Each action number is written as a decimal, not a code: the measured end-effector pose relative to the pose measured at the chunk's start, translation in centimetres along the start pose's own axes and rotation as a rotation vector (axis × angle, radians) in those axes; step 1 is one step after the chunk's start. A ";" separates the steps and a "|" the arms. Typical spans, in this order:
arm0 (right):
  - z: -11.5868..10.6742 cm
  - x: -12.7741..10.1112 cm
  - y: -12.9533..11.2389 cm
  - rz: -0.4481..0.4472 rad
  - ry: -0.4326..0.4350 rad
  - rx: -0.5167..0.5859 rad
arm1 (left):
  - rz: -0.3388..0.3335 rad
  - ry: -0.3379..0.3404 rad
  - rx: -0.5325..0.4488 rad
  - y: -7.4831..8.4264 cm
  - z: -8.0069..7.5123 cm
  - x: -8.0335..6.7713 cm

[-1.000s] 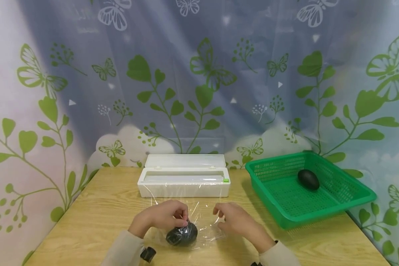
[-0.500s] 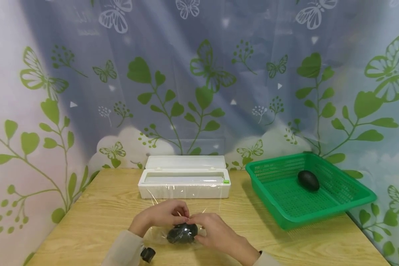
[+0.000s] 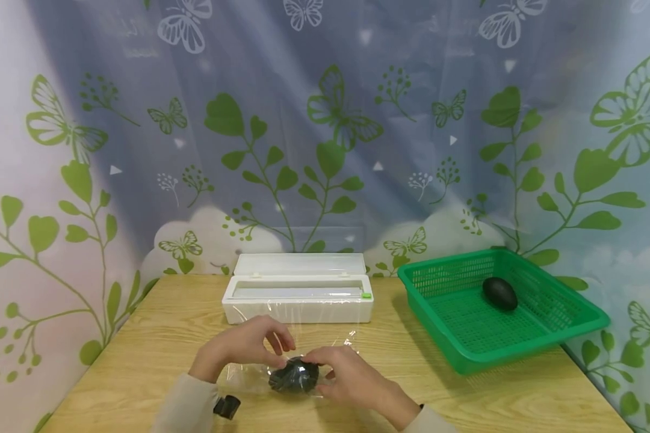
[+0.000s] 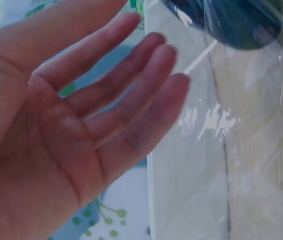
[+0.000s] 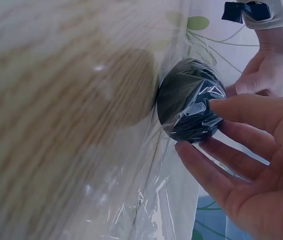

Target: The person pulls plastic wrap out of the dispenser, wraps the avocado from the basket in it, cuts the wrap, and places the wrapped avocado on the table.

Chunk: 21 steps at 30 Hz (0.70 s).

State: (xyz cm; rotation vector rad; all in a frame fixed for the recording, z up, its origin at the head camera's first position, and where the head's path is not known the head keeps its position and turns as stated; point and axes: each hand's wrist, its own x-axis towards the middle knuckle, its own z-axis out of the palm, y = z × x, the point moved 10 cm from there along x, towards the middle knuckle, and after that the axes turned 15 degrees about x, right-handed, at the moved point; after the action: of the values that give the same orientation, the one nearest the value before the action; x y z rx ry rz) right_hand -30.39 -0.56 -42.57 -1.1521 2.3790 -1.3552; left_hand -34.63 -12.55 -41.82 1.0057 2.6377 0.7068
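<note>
A dark, egg-shaped fruit (image 3: 295, 375) lies near the table's front edge, covered in clear cling film (image 5: 146, 200). Creases in the film show across the fruit's surface in the right wrist view. My right hand (image 3: 352, 379) grips it from the right, thumb on one side and fingertips at the other. On the left, my left hand (image 3: 251, 346) has its fingers loosely extended and apart, with the thumb tip right at the film over the fruit. The left palm (image 4: 46, 145) holds nothing in the left wrist view. Film stretches back from the fruit toward the white dispenser box.
A white cling film dispenser (image 3: 298, 311) stands behind the hands, lid raised, with a green slider at its right end. To the right is a green plastic basket (image 3: 439, 343) holding another dark fruit (image 3: 500, 294). A patterned curtain (image 3: 325, 150) backs the wooden table (image 3: 157, 349).
My right hand has come in from the right and taken hold of the wrapped fruit. My left hand has loosened its pinch on the film and moved slightly left, its fingers opening.
</note>
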 end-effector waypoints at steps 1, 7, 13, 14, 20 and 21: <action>0.0 0.0 0.1 0.003 0.000 0.014 | -0.009 -0.016 -0.018 -0.1 0.1 -0.1; -0.3 0.3 1.1 0.046 0.004 0.066 | -0.021 -0.081 -0.172 -0.3 0.9 -0.4; -0.2 0.6 2.5 0.115 -0.020 0.093 | -0.057 -0.073 -0.212 -0.9 1.2 -0.2; -0.2 0.6 2.6 0.126 -0.022 0.098 | -0.066 -0.071 -0.209 -1.0 1.2 -0.1; -0.1 1.1 2.9 0.139 -0.025 0.086 | -0.110 -0.061 -0.171 -1.7 1.4 0.2; -0.1 1.2 3.0 0.139 -0.024 0.074 | -0.113 -0.059 -0.163 -1.7 1.4 0.2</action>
State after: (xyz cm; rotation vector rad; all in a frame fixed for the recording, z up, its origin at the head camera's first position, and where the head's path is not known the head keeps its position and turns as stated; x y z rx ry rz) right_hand -32.86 -0.48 -44.59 -0.9592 2.3232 -1.3628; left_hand -35.24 -13.03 -43.90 0.8135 2.5163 0.8360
